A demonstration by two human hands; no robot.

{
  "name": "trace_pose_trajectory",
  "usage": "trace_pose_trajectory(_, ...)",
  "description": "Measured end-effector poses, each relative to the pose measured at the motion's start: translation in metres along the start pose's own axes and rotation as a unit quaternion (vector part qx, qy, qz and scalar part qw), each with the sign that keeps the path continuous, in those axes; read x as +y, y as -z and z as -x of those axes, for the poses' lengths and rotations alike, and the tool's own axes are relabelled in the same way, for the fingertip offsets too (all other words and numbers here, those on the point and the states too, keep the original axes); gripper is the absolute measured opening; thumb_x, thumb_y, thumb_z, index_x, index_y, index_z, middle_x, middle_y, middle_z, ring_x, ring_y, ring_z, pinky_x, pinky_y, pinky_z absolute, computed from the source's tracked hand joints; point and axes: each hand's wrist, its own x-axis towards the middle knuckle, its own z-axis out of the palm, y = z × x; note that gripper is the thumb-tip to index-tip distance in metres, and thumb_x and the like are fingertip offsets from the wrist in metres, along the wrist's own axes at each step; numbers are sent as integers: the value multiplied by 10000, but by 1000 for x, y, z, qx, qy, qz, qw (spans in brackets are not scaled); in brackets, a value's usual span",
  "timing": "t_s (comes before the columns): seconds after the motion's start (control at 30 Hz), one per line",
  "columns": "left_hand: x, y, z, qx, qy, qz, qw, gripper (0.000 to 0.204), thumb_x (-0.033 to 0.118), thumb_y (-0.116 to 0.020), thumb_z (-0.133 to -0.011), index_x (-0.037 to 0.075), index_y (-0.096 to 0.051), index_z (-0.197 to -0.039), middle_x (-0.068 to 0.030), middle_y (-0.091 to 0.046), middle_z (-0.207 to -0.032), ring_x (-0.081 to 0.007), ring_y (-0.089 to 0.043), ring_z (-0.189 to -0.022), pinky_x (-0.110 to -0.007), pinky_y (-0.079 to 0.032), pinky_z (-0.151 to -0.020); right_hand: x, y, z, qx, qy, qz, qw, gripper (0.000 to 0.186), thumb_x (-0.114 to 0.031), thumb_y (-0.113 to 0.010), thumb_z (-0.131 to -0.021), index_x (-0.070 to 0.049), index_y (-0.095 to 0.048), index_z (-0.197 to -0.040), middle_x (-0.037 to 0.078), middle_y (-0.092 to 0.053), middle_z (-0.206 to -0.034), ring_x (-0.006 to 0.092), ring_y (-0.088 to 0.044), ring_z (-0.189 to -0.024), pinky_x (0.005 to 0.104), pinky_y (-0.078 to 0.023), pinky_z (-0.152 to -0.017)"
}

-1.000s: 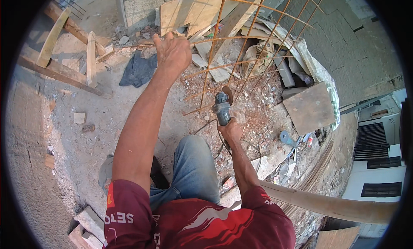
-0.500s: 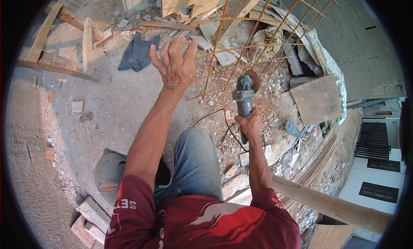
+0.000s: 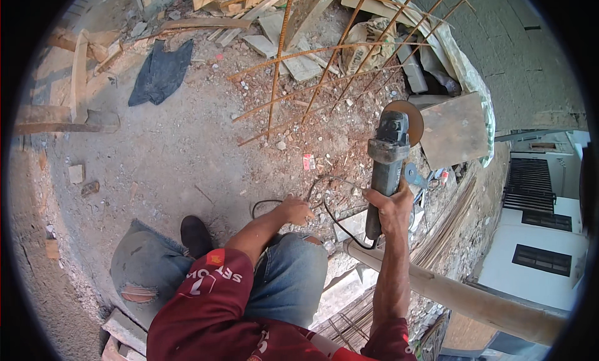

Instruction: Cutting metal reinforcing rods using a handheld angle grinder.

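My right hand [image 3: 392, 206] is wrapped round the body of a dark angle grinder [image 3: 388, 158], held up at the right with its head pointing away from me. A round brown disc [image 3: 414, 124] sits on the grinder's head, with bare ground and a board behind it. From the handle's rear end a black power cord [image 3: 340, 225] loops leftward. Above my knee, my left hand [image 3: 296, 211] is closed at this cord, which shows on both sides of it; the fingertips are partly hidden. Beyond the hands stands a grid of rusty rebar [image 3: 340, 46].
A dark cloth [image 3: 161, 73] lies on the ground at the far left, near timber pieces [image 3: 80, 77]. At right are a flat board [image 3: 454, 129], a blue disc-shaped thing [image 3: 410, 172] and a long round pole [image 3: 474, 302]. Rubble and a small red packet [image 3: 309, 161] lie ahead.
My left hand has come down from the raised, spread position near the rebar to the cord. My right hand has brought the grinder nearer and to the right, away from the rebar.
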Motion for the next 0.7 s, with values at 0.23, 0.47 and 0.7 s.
trace_pose_trajectory(0.23,-52,-39,15,63,32,212,975,241,260,-623,-812,95,-690,-974,-145,-667,-861,-288,-632,-770,-430,-482,-737,36,-28,-9,21,-24,132,991,582,-270,-748,-561,61,-571,-1006,229,-661,-828,354,-651,-726,428,-507,-715)
trace_pose_trajectory(0.47,-58,169,83,739,266,195,588,320,291,-524,-922,-19,-599,-899,-187,-610,-805,-348,-597,-794,-428,-455,-745,55,-92,-16,-5,12,172,985,580,-271,-726,-618,37,-555,-1078,258,-660,-878,407,-654,-827,452,-512,-745)
trace_pose_trajectory(0.7,75,328,212,870,50,-223,436,508,380,-542,-931,12,-498,-1277,-202,-520,-1233,-327,-471,-1148,-470,-334,-968,70,-146,-34,-43,47,177,982,604,-272,-728,-610,26,-543,-1101,247,-661,-844,394,-660,-803,456,-527,-722)
